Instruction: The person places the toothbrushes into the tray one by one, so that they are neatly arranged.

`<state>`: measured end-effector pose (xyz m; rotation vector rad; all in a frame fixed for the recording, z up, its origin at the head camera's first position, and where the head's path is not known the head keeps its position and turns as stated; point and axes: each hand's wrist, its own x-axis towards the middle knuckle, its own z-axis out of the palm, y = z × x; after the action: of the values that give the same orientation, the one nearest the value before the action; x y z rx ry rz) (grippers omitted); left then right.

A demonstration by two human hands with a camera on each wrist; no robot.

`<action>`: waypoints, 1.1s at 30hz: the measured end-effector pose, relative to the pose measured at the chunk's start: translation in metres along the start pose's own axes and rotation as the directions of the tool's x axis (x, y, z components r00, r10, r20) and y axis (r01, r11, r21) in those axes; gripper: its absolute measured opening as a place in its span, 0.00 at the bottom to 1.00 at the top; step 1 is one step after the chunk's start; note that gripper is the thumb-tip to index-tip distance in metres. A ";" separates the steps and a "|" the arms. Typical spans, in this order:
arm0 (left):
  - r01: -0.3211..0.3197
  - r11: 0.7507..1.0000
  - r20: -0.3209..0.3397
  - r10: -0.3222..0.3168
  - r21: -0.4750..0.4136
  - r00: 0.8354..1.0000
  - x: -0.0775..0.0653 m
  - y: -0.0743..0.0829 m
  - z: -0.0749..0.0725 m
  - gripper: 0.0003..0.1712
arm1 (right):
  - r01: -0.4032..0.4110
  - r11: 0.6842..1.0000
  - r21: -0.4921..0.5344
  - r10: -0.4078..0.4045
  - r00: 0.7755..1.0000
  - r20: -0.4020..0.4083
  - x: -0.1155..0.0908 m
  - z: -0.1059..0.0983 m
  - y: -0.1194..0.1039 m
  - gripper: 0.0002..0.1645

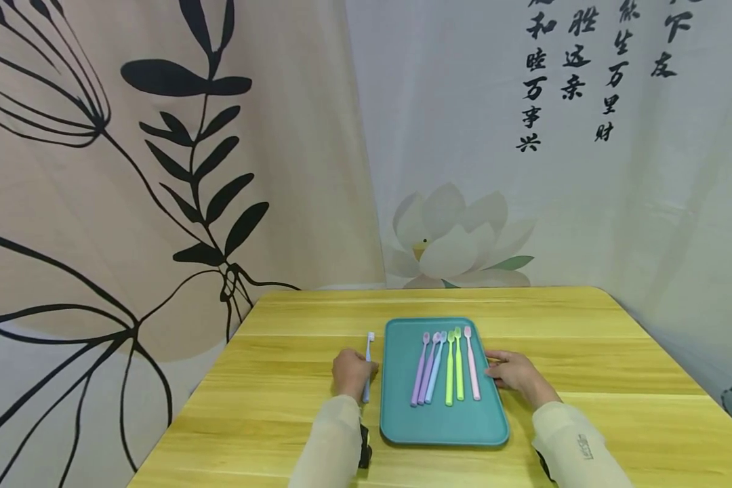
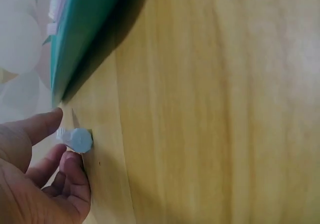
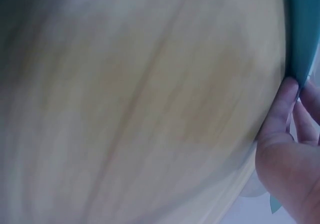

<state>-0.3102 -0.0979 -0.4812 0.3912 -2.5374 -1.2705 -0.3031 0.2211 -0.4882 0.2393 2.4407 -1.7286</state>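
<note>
A blue toothbrush (image 1: 367, 379) lies just left of the teal tray (image 1: 402, 434). My left hand (image 1: 352, 373) is around it. In the left wrist view, the brush's handle end (image 2: 81, 140) faces the camera, between thumb and fingers; the thumb stands apart from it, while a fingertip is right at it. My right hand (image 1: 515, 371) holds the tray's right rim, thumb low at the outer wall and fingers above, seen in the right wrist view beside the tray wall (image 3: 303, 29). Several toothbrushes lie side by side in the tray: purple (image 1: 420, 373), blue (image 1: 436, 369), green (image 1: 449, 373) and pink (image 1: 472, 366).
The wooden table (image 1: 268, 393) extends around the tray, with its far edge close to a printed curtain (image 1: 305, 169). Dark straps (image 1: 364, 447) show under my sleeves.
</note>
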 end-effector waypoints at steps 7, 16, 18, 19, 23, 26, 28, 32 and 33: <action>-0.021 0.999 0.011 0.020 0.041 1.000 0.000 -0.003 0.000 0.05 | -0.005 1.000 0.000 0.005 1.000 -0.001 0.001 0.001 0.001 0.31; -0.039 0.995 0.025 0.041 -0.093 0.999 0.004 0.001 -0.001 0.04 | 0.009 1.000 -0.002 -0.009 1.000 -0.002 0.002 0.001 0.002 0.31; -0.059 0.991 0.020 0.062 -0.117 0.998 0.005 0.006 0.000 0.04 | -0.003 1.000 0.009 0.003 1.000 -0.003 0.002 0.001 0.002 0.32; -0.067 0.990 0.017 0.070 -0.127 0.997 0.006 0.008 0.001 0.05 | -0.006 1.000 0.009 0.006 1.000 -0.002 0.001 0.001 0.002 0.32; -0.075 0.986 0.029 0.080 -0.146 0.996 0.003 0.019 0.006 0.06 | -0.008 1.000 0.013 0.008 1.000 0.000 0.000 0.001 0.001 0.31; -0.085 0.986 0.036 0.091 -0.141 0.995 -0.002 0.026 0.013 0.06 | 0.002 1.000 0.006 -0.002 1.000 0.003 0.000 0.001 0.001 0.31; -0.091 0.987 0.040 0.097 -0.133 0.994 -0.006 0.031 0.018 0.06 | 0.003 1.000 0.008 -0.003 1.000 0.006 -0.001 0.001 0.000 0.31; -0.114 0.987 0.058 0.121 -0.113 0.991 -0.016 0.040 0.029 0.04 | 0.000 1.000 0.012 0.000 1.000 0.012 -0.001 0.001 0.000 0.31; -0.112 0.988 0.065 0.119 -0.106 0.991 -0.018 0.043 0.031 0.04 | -0.001 1.000 0.013 0.001 1.000 0.013 -0.001 0.001 0.000 0.31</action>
<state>-0.3099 -0.0439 -0.4671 0.1763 -2.4993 -1.3863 -0.3025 0.2202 -0.4882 0.2297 2.4208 -1.7402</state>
